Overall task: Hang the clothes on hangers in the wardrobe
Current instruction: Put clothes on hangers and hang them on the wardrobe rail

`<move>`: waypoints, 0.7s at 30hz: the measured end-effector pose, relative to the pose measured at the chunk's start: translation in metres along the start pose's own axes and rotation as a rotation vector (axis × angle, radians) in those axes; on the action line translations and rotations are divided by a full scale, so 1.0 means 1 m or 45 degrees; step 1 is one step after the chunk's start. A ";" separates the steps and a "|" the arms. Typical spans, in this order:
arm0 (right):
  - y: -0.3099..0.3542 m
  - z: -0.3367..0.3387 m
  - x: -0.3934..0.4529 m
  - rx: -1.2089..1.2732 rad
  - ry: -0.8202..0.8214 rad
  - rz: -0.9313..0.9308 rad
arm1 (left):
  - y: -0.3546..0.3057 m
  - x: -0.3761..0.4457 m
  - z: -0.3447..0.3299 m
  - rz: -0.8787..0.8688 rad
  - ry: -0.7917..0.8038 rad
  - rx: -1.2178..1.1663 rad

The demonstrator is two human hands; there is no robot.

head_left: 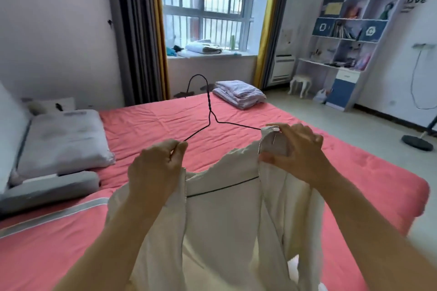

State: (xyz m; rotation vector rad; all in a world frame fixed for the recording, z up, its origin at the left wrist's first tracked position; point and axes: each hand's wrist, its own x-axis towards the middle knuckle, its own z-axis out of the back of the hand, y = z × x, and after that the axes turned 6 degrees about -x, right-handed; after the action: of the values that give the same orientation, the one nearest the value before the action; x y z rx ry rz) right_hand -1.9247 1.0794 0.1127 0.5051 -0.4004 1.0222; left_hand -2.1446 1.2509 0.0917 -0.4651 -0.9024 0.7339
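- White garment [220, 231]: soft, lightly creased fabric with a zip edge, hanging open in front of the person above the bed.
- Left hand [155, 168]: fingers curled, pinching the left arm of the hanger and the garment's shoulder.
- Right hand [299, 149]: fingers curled round the garment's collar edge at the hanger's right arm.
- Hanger [209, 111]: thin black wire, twisted neck, hook uppermost; lower bar visible inside the garment.
- Bed [146, 123]: coral sheet, faintly wrinkled; grey pillows [62, 142] on the left.
- Folded pale bedding [238, 93] at the far corner.
- White shelf unit [347, 49]; wall lettering partly reads "ove".
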 end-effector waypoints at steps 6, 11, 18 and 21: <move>-0.016 -0.140 0.065 0.408 0.257 -0.079 | 0.080 0.043 -0.047 0.192 0.191 0.156; -0.033 -0.262 0.089 0.484 0.477 -0.046 | 0.149 0.047 -0.107 0.423 0.268 0.351; -0.046 -0.399 0.138 0.481 0.687 -0.025 | 0.220 0.035 -0.173 0.694 0.422 0.520; -0.044 -0.457 0.150 0.449 0.745 -0.059 | 0.244 0.025 -0.194 0.761 0.534 0.585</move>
State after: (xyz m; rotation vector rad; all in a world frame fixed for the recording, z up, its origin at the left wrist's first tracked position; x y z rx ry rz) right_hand -1.7782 1.4271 -0.1886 0.4984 0.3156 1.1475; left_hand -2.0637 1.4206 -0.1579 -0.4544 -0.1720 1.2931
